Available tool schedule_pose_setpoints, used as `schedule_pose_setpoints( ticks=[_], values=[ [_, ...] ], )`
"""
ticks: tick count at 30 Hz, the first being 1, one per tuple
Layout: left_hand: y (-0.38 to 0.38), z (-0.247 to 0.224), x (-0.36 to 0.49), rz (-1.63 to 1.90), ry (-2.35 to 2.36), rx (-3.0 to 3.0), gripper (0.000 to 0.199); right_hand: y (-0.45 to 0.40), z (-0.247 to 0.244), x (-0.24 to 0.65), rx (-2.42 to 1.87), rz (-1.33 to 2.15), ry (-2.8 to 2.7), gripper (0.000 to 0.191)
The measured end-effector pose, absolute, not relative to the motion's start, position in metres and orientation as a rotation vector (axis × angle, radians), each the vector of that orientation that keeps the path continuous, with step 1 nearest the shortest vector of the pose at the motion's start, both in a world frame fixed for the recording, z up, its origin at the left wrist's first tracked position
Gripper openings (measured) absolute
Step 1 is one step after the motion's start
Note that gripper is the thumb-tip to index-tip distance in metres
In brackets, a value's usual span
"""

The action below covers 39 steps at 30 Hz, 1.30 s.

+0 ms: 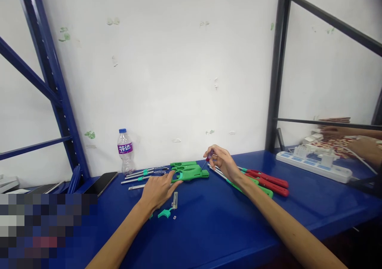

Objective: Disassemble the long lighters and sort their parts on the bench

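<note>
My left hand (pixel 157 188) grips the near end of a green lighter handle (pixel 192 174), fingers on top and thumb along its near side. Pinched in my right hand (pixel 224 163) is a small screwdriver (pixel 209 156) with a reddish, see-through handle. Its thin shaft slants down to the green handle; whether the tip touches is too small to tell. Behind my left hand lie more green lighter handles (pixel 185 164) and several metal lighter tubes (pixel 143 173). Near my left wrist are a teal trigger piece (pixel 164 213) and a clear fuel tank (pixel 175 200).
Red long lighters (pixel 268 178) and green ones (pixel 265 188) lie right of my right hand. A plastic bottle (pixel 127 157) stands by the wall, near a phone (pixel 101 183). At the right are a white power strip (pixel 313 166) and another person's arm (pixel 358 133).
</note>
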State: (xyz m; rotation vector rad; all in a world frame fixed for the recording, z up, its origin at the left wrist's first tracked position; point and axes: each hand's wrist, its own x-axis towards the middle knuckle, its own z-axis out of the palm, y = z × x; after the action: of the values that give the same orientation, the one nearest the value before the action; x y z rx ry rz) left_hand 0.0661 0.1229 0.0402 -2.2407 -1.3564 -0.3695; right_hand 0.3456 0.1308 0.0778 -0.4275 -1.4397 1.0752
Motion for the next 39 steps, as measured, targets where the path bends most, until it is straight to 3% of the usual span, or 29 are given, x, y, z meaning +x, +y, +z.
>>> schedule_pose_setpoints(
  ticks=[23, 39],
  values=[
    [0.117, 0.052, 0.063, -0.396, -1.513, -2.209, 0.055, 0.124, 0.084, 0.345, -0.377, 1.1, -1.441, 0.036],
    [0.115, 0.05, 0.067, -0.443, -1.498, -2.255, 0.055, 0.13, 0.081, 0.342, -0.408, 0.917, -1.404, 0.033]
  ],
)
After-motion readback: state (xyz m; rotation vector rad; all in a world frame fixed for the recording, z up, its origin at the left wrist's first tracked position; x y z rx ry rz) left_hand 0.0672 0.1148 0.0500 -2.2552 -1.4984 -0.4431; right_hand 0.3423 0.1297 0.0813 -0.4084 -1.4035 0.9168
